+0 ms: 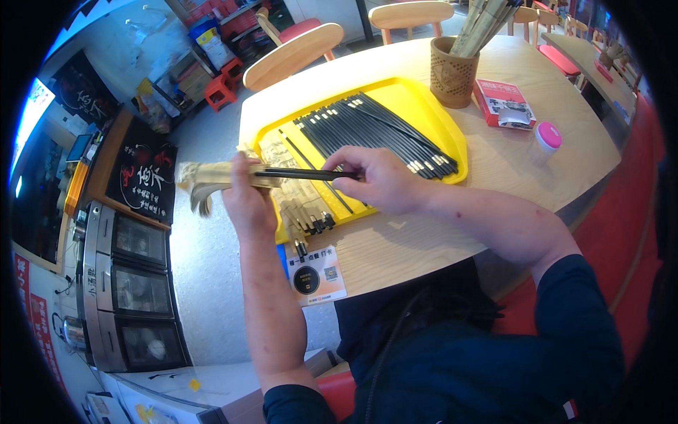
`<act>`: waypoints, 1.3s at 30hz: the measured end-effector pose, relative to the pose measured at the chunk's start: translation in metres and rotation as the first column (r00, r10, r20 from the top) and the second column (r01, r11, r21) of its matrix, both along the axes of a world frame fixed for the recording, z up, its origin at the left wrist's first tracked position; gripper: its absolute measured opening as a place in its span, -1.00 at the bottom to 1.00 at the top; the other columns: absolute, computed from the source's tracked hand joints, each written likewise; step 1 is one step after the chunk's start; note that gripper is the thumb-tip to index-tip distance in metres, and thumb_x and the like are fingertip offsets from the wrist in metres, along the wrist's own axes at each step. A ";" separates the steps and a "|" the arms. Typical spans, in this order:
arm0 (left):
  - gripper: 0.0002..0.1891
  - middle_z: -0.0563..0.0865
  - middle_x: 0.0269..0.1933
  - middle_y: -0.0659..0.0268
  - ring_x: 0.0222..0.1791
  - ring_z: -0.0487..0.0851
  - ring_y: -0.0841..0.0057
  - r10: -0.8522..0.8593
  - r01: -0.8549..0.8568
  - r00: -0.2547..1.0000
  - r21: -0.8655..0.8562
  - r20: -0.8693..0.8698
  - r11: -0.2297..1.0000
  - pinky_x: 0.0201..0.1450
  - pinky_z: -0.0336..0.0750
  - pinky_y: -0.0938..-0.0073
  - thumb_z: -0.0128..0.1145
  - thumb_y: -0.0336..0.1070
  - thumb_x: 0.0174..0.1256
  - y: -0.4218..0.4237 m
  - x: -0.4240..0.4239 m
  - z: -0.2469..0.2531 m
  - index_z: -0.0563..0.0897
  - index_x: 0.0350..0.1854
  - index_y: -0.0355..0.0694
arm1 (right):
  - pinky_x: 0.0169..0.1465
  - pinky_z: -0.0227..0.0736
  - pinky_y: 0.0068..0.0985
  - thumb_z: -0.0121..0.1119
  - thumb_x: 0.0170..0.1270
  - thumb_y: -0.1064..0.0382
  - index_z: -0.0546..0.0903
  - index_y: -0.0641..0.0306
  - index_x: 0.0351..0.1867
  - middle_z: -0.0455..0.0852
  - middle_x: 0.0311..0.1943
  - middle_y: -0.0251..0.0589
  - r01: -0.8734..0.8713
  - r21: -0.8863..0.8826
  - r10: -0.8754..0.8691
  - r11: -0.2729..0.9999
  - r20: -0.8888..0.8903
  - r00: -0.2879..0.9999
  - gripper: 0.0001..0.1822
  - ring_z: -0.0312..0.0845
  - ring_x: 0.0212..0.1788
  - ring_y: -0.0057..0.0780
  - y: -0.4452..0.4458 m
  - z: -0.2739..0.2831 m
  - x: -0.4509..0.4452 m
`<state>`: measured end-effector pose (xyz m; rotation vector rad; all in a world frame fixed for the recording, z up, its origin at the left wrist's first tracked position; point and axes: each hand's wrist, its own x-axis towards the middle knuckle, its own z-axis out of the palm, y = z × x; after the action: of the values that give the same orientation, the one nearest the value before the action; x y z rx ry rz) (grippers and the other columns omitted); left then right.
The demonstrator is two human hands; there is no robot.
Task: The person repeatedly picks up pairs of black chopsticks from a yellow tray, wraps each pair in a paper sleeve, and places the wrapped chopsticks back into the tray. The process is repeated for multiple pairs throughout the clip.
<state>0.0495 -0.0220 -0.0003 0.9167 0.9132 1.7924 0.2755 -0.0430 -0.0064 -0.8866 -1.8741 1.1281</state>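
Observation:
My left hand (249,204) is closed around a stack of tan paper chopstick sleeves (212,177), whose far ends bend down and look blurred. Between my two hands runs a pair of black chopsticks (302,173); my right hand (373,177) pinches one end, and the other end is at the sleeves' opening. Below them a yellow tray (424,98) holds many loose black chopsticks (371,132) side by side. At the tray's left lie sleeved chopsticks (302,199) with dark ends sticking out. One single black chopstick (312,169) lies apart between the two groups.
A brown holder (453,74) of sleeved chopsticks stands behind the tray, beside a red and white box (506,106) and a pink-lidded container (547,139). A printed card (318,278) lies at the table's near edge. Wooden chairs (296,55) stand beyond the table.

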 end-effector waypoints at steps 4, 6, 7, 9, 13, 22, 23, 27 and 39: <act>-0.70 0.60 -0.18 0.31 -0.18 0.61 0.56 -0.001 0.001 0.999 -0.007 -0.041 1.000 -0.14 0.59 0.51 0.20 -0.06 0.45 -0.006 0.015 0.000 0.54 -0.08 -0.20 | -0.22 0.47 -0.66 0.24 0.36 0.35 0.59 0.26 0.06 0.66 -0.34 -0.34 0.015 0.061 -0.014 0.998 -0.016 1.000 -0.73 0.49 -0.35 -0.70 -0.003 0.008 0.002; -0.62 0.58 -0.07 0.31 -0.06 0.61 0.52 -0.065 0.061 0.997 0.107 0.029 0.992 -0.11 0.61 0.49 0.17 0.01 0.47 -0.002 0.000 -0.001 0.49 0.06 -0.19 | -0.20 0.48 -0.65 0.24 0.34 0.35 0.61 0.24 0.07 0.68 -0.34 -0.33 0.046 0.094 -0.048 0.995 0.025 0.999 -0.72 0.51 -0.34 -0.70 -0.001 0.010 0.014; -0.64 0.62 -0.12 0.32 -0.09 0.63 0.51 0.085 -0.093 0.987 0.054 0.138 0.994 -0.08 0.61 0.49 0.15 -0.01 0.48 -0.005 0.006 0.012 0.52 0.05 -0.19 | -0.19 0.48 -0.65 0.25 0.33 0.35 0.61 0.23 0.07 0.68 -0.34 -0.34 0.053 0.119 -0.058 0.991 0.039 0.998 -0.71 0.51 -0.34 -0.70 0.001 0.009 0.020; -0.71 0.64 -0.15 0.34 -0.13 0.66 0.55 0.099 -0.133 0.963 0.123 0.250 0.984 -0.07 0.61 0.51 0.17 -0.11 0.47 0.006 -0.011 0.009 0.56 0.01 -0.22 | -0.18 0.49 -0.65 0.25 0.32 0.36 0.62 0.21 0.09 0.69 -0.35 -0.36 0.063 0.174 -0.076 0.983 0.069 0.995 -0.69 0.51 -0.34 -0.70 0.005 0.010 0.030; -0.83 0.66 -0.13 0.34 -0.13 0.67 0.60 0.001 -0.019 0.985 0.102 0.173 0.995 -0.07 0.62 0.53 0.19 -0.27 0.43 0.005 -0.010 -0.003 0.60 -0.10 -0.25 | -0.22 0.52 -0.59 0.29 0.27 0.30 0.65 0.26 0.05 0.68 -0.40 -0.29 0.062 0.176 -0.046 0.982 -0.092 0.995 -0.68 0.56 -0.39 -0.62 0.003 0.010 0.004; -0.81 0.65 -0.15 0.30 -0.19 0.67 0.57 -0.013 0.011 1.000 0.096 0.021 0.995 -0.12 0.63 0.54 0.19 -0.26 0.44 -0.002 0.007 0.001 0.53 -0.07 -0.23 | -0.04 0.49 -0.47 0.15 0.35 0.32 0.72 0.22 -0.01 0.68 -0.19 -0.14 0.022 0.228 -0.034 0.973 0.052 0.998 -0.76 0.59 -0.16 -0.41 -0.004 0.012 -0.007; -0.83 0.64 -0.23 0.31 -0.26 0.65 0.57 0.094 -0.094 0.996 0.116 0.012 0.989 -0.18 0.61 0.55 0.20 -0.24 0.44 0.006 -0.012 -0.006 0.55 -0.15 -0.22 | -0.08 0.49 -0.50 0.12 0.37 0.34 0.71 0.23 0.03 0.68 -0.21 -0.17 0.030 0.132 -0.044 0.991 0.108 0.993 -0.73 0.57 -0.21 -0.47 -0.002 0.017 -0.009; -0.78 0.58 -0.32 0.36 -0.31 0.59 0.60 0.311 -0.310 0.942 -0.028 0.128 0.950 -0.23 0.53 0.57 0.24 -0.17 0.38 0.007 -0.029 0.001 0.57 -0.34 -0.20 | -0.20 0.50 -0.58 0.03 0.42 0.31 0.61 0.29 0.22 0.72 -0.19 -0.13 0.062 -0.107 -0.035 0.992 0.242 0.970 -0.61 0.56 -0.35 -0.59 0.008 0.024 -0.024; -0.77 0.60 -0.35 0.39 -0.37 0.56 0.68 0.333 -0.329 0.940 -0.073 0.067 0.942 -0.35 0.40 0.66 0.25 -0.12 0.36 0.005 -0.029 0.000 0.60 -0.32 -0.18 | 0.17 0.53 -0.30 0.10 0.36 0.10 0.75 0.12 -0.02 0.78 -0.05 -0.14 0.167 0.153 -0.225 0.974 0.584 0.780 -0.69 0.69 0.02 -0.24 0.050 0.034 -0.024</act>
<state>0.0205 -0.0167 -0.0008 0.6765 1.1160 2.0562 0.2515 0.0066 0.0274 -1.4760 -2.2377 0.6565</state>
